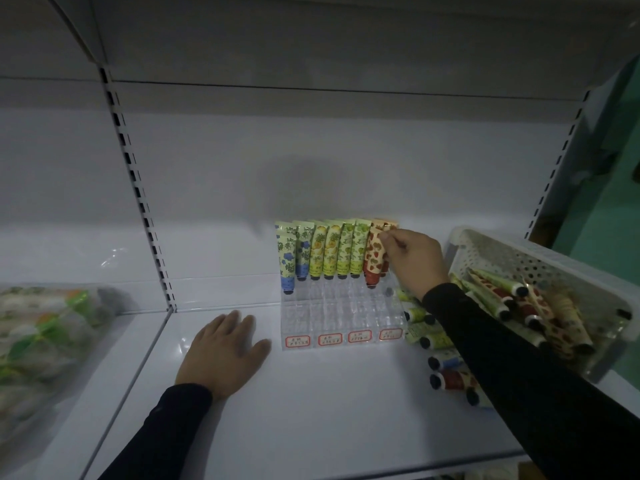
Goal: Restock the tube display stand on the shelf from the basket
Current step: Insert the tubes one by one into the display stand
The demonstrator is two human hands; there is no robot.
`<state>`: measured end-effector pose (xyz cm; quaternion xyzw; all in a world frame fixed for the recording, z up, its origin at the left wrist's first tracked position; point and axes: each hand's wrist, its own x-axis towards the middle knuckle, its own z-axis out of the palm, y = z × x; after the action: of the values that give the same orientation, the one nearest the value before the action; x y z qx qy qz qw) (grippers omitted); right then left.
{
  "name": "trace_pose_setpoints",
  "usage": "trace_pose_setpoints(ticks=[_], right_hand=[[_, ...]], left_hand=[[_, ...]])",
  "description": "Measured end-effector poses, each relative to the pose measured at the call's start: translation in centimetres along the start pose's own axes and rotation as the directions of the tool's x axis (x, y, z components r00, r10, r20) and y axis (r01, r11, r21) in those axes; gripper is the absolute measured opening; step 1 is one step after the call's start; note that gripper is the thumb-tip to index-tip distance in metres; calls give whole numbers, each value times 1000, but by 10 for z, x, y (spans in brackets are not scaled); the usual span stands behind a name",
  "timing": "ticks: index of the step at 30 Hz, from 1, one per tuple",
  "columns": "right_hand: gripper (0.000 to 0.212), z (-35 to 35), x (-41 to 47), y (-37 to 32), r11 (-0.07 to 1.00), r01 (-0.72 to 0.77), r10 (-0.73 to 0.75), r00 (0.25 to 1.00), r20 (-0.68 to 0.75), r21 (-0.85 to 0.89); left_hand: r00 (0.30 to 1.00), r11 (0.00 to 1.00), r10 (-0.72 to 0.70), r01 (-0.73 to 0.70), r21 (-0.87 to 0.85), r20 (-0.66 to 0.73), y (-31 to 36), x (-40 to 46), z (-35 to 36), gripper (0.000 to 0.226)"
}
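Note:
A clear acrylic tube display stand (343,317) sits on the white shelf (294,410), with red-framed labels along its front. Its back row holds upright tubes: blue-flower, yellow-green and green ones (332,249). At the stand's right end my right hand (414,261) pinches the top of a red strawberry-patterned tube (374,258) that stands cap-down in a slot. My left hand (223,351) rests flat on the shelf, left of the stand. A white perforated basket (540,258) at the right holds several more tubes. Loose tubes (440,341) lie between stand and basket.
A clear plastic bag of green and orange packets (45,337) lies on the neighbouring shelf at the left, past a slotted upright post (145,216). The shelf's back wall stands close behind the stand. My right sleeve crosses over the loose tubes.

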<state>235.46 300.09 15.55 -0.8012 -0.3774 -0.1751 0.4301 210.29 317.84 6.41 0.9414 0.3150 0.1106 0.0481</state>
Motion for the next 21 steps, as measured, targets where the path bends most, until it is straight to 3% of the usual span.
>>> trace_pose_setpoints(ticks=[21], right_hand=[[43,0,9,0,998,10,-9,1000,25,-66]], left_hand=[[1000,1000,11,-11,10,-21,-3,5,8,90]])
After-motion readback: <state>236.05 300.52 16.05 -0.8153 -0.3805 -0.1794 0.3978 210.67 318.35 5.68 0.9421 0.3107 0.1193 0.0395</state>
